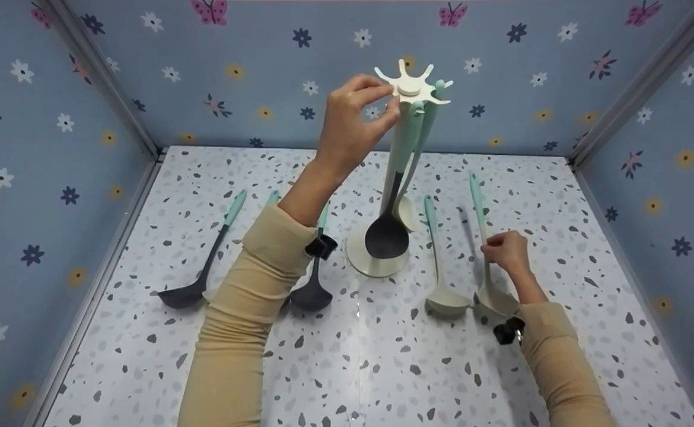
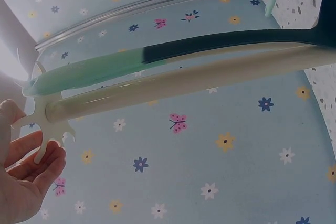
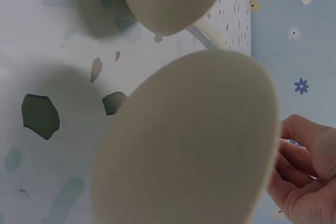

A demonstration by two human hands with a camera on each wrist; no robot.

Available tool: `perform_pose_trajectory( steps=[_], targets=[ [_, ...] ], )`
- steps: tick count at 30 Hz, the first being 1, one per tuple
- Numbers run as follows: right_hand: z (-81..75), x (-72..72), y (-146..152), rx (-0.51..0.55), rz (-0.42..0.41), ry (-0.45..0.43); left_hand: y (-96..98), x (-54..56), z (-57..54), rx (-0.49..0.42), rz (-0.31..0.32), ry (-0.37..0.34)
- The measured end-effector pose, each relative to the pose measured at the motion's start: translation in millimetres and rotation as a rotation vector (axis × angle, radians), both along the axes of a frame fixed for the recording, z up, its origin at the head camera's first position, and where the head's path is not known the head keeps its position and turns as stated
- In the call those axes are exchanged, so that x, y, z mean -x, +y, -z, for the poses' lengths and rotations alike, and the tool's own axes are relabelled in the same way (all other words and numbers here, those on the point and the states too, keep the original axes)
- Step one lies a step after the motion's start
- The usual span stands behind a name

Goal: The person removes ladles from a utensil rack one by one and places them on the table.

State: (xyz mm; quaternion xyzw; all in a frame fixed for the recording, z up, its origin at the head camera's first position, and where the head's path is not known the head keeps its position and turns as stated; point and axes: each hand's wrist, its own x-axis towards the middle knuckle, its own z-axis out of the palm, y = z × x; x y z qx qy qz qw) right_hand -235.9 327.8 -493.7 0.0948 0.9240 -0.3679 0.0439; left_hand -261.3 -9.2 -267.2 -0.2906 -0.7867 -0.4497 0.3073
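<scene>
The cream utensil stand (image 1: 408,88) rises from a round base, with a crown of curved hooks on top. My left hand (image 1: 353,118) pinches a hook of this crown between thumb and fingers, as the left wrist view also shows. A black ladle (image 1: 387,237) with a mint handle hangs from the stand, and a cream utensil (image 1: 406,214) hangs behind it. At the right, my right hand (image 1: 507,252) grips the shaft of a cream ladle (image 1: 497,302) with a mint handle. Its bowl (image 3: 194,140) fills much of the right wrist view.
Beside the held one lies another cream ladle (image 1: 446,301). Left of the stand are a black ladle (image 1: 311,296) and a farther black ladle (image 1: 187,293). My left forearm partly covers another mint-handled utensil (image 1: 273,197). Flowered walls (image 1: 264,71) enclose the speckled table (image 1: 382,356).
</scene>
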Motion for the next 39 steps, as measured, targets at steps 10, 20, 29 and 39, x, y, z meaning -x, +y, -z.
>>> perform_pose_trajectory(
  steps=[10,20,29,39],
  targets=[
    [9.0,6.6,-0.5,-0.023,0.005,-0.165,0.8,-0.1,-0.7,0.002,-0.009,0.017],
    [21.7,11.8,-2.2,-0.033,0.034,-0.242,1.1,0.4,-0.1,0.010,-0.013,0.016],
    [26.2,16.6,-3.9,-0.036,0.052,-0.279,0.7,0.1,-0.3,0.002,-0.012,0.032],
    [30.2,21.1,-6.9,-0.059,0.065,-0.282,-0.3,-0.5,-1.5,-0.003,-0.002,0.028]
  ],
)
